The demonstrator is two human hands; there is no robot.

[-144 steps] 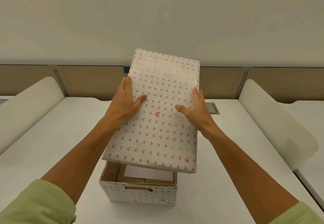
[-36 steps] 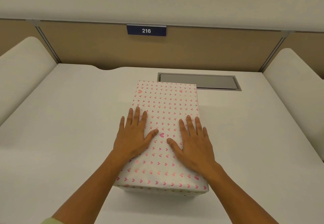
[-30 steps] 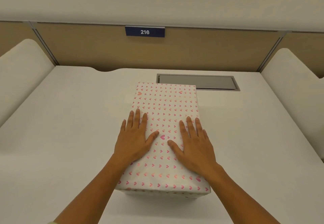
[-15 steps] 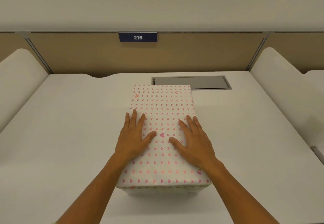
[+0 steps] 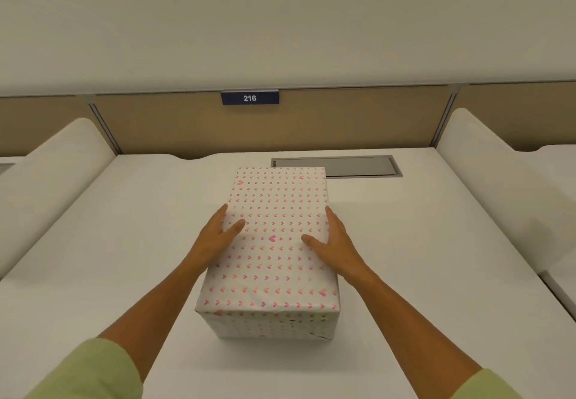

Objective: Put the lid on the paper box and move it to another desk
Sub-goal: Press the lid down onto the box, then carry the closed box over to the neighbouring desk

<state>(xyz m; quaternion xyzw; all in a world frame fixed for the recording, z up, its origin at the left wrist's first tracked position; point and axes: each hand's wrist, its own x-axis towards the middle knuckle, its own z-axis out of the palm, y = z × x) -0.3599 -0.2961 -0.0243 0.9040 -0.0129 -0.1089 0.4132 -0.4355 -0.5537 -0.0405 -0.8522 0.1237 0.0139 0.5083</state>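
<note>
Stood lengthwise on the white desk (image 5: 93,258), near its middle — the paper box (image 5: 268,325), white with small pink hearts. Was capped by the lid (image 5: 277,211), seated square, so nothing of the contents could be seen. Showed only the front wall of the box below the lid's rim, creased at the lower right corner.

Clasped the lid from both sides at about mid-length. Lay along the left edge — the left hand (image 5: 216,236), thumb stretched flat across the top, fingers wrapped over the rim and hidden down the side. Mirrored it on the right edge: the right hand (image 5: 332,241), thumb on top pointing inward, fingers curled over the far side. Spread no wider than the lid itself, pressed against it. Could not tell whether the fingertips reached the box wall beneath.

Sat just behind the box's far right corner — a grey cable hatch (image 5: 358,166), set flush in the desk. Hung on the tan partition (image 5: 343,121) beyond, a dark blue plate (image 5: 249,98) reading 216. Flanked the desk left and right with rounded white dividers (image 5: 56,161). Showed pale green sleeves (image 5: 90,373) at the bottom corners.
</note>
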